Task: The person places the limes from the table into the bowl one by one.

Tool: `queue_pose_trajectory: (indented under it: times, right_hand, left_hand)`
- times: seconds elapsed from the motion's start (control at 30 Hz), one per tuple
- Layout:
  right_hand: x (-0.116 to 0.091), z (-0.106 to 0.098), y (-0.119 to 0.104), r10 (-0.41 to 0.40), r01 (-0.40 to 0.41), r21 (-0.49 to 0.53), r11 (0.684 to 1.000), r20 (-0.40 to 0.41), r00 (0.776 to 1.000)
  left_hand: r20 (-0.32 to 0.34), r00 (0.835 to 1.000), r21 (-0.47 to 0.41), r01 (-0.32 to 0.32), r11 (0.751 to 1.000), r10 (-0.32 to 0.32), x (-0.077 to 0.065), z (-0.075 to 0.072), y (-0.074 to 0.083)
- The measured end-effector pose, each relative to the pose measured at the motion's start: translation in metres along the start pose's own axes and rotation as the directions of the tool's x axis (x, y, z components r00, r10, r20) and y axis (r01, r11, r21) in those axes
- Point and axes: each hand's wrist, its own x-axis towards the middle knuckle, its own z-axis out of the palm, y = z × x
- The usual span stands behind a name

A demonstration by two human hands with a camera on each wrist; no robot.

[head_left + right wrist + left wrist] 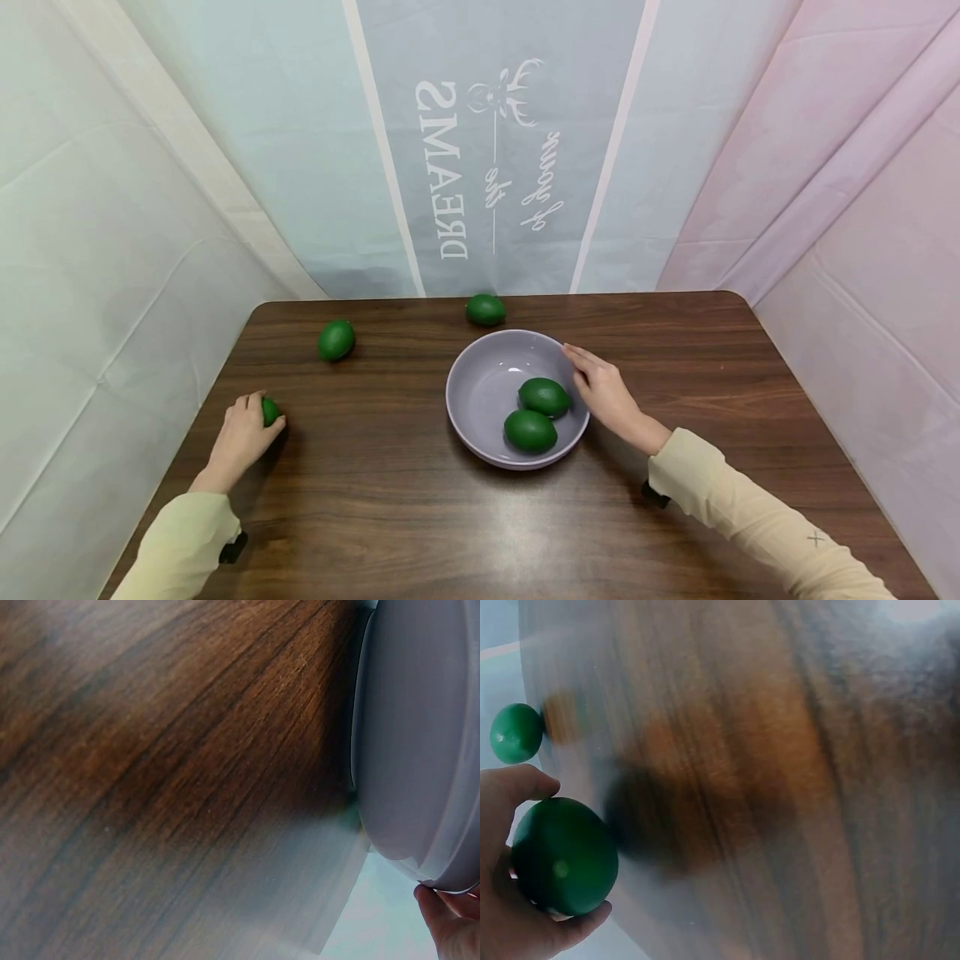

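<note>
My left hand (pixel 243 433) grips a green lime (pixel 566 856) near the table's left edge, with fingers and thumb round its sides. In the head view the hand covers much of that lime. At the centre stands a grey-lilac bowl (pixel 480 392) with two limes in it, one lime (pixel 543 397) partly behind the other lime (pixel 530 431). My right hand (pixel 609 398) holds the bowl's right rim, the thumb over the inner side and the fingers along the edge. The right wrist view shows the bowl's outer wall (pixel 412 735) and fingertips (pixel 426 896) at its rim.
One more lime (pixel 337 340) lies on the table at the back left. Another lime (pixel 486 309) is at the back edge, just behind the bowl. The brown wooden table (pixel 375 517) is bounded by hanging cloth (pixel 495 275) at the back and on both sides.
</note>
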Motion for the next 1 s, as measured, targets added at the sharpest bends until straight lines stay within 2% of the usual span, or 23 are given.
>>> queue_pose_trajectory:
  times: [0.3, 0.53, 1.0]
  right_hand:
    - [-0.001, -0.001, 0.000, 0.015, -0.015, -0.002, 1.000, 0.015, 1.000]
    - [0.000, 0.000, -0.001, 0.019, -0.019, 0.007, 1.000, 0.017, 1.000]
    - [0.000, -0.002, -0.002, 0.023, -0.024, 0.002, 1.000, 0.022, 0.999]
  left_hand:
    - [-0.016, 1.000, -0.002, -0.019, 1.000, 0.019, 0.000, 0.007, -0.003]
    - [-0.032, 0.999, 0.017, -0.030, 0.999, 0.031, 0.003, 0.008, -0.002]
    - [-0.027, 0.997, 0.016, -0.065, 0.998, 0.066, 0.004, 0.005, 0.011]
